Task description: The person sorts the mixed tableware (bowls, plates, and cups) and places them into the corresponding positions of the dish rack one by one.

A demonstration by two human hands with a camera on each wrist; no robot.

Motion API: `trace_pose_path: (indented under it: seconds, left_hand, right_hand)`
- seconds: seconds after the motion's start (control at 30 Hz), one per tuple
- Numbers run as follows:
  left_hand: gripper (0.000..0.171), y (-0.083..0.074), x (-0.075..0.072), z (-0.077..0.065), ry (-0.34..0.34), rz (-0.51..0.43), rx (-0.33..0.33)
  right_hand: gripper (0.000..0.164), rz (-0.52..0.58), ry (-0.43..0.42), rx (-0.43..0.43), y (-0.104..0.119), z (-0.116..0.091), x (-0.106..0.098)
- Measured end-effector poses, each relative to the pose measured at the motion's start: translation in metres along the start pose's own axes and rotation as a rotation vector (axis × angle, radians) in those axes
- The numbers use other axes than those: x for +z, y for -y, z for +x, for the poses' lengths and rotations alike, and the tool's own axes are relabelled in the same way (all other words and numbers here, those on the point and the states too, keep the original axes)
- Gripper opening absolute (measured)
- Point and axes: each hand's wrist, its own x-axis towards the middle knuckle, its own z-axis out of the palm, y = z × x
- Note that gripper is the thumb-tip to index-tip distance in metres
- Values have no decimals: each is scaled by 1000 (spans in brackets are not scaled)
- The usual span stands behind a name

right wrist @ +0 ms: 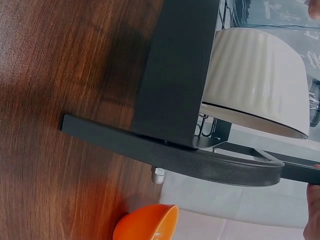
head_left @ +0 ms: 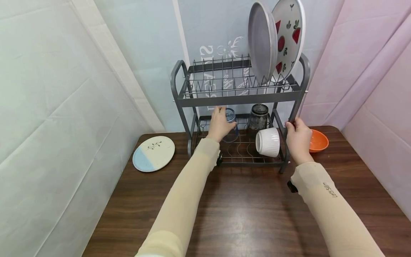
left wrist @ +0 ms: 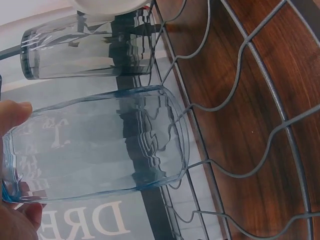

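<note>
Gripping the blue glass (left wrist: pixel 95 150), nearest the left wrist camera, by its upper end with curled left hand (head_left: pixel 221 125), upright in the lower tier (head_left: pixel 247 164) of the dish rack (head_left: pixel 237 99); best to shift it slowly and straight, clear of the dark glass (head_left: pixel 258 119) and tilted white cup (head_left: pixel 269 142), while bracing the rack's right post (head_left: pixel 296 107) in curled right hand (head_left: pixel 298 139)
</note>
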Motion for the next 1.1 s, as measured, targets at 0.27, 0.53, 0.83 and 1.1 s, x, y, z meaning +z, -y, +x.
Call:
trace_pose_path:
  seconds: [0.27, 0.53, 0.83, 1.1]
  left_hand:
    - [78, 3, 5, 4, 13, 28, -18]
    - [79, 3, 9, 9, 29, 51, -20]
    - [81, 3, 9, 13, 18, 68, 8]
    - [78, 2, 11, 14, 13, 87, 8]
  right_hand:
    - [27, -23, 13, 21, -1, -1, 0]
    - [27, -14, 13, 20, -1, 0, 1]
    - [27, 3, -12, 6, 0, 0, 2]
    - [27, -11, -11, 18, 0, -1, 3]
